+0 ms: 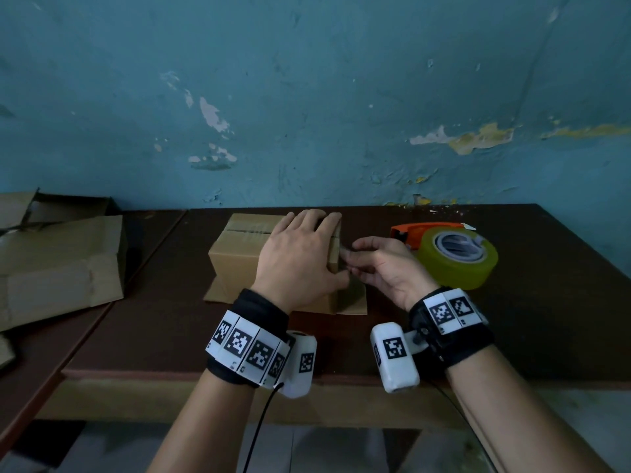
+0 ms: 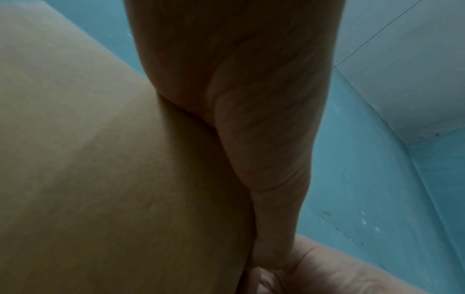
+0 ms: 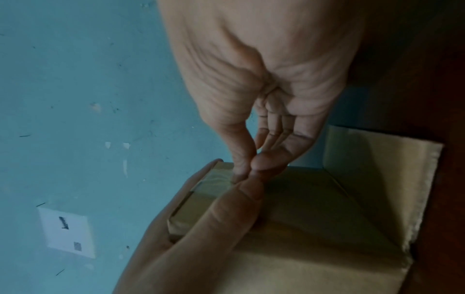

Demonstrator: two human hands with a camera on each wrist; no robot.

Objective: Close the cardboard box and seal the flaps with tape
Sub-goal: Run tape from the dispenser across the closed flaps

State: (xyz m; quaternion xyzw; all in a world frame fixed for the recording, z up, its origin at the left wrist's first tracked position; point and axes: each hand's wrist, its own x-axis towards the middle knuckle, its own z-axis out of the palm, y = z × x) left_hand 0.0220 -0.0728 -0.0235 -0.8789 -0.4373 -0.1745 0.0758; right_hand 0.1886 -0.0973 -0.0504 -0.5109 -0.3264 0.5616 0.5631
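Observation:
A small brown cardboard box (image 1: 235, 257) stands on the dark table, its top flaps down and a seam running across the top. My left hand (image 1: 300, 254) lies flat on the lid, fingers stretched to the far right edge, and its thumb (image 3: 226, 210) presses the box's right face. My right hand (image 1: 348, 257) is at the right edge, where thumb and forefinger pinch a strip of clear tape (image 3: 216, 179) that runs over the corner. In the left wrist view only the box wall (image 2: 100, 159) and my palm (image 2: 239, 99) show.
A yellow-green tape roll (image 1: 457, 257) on an orange dispenser (image 1: 420, 230) sits right of my right hand. Flattened cardboard (image 1: 58, 261) lies at the far left. A loose flap (image 1: 355, 302) spreads on the table (image 1: 512, 319) by the box. A blue wall stands behind.

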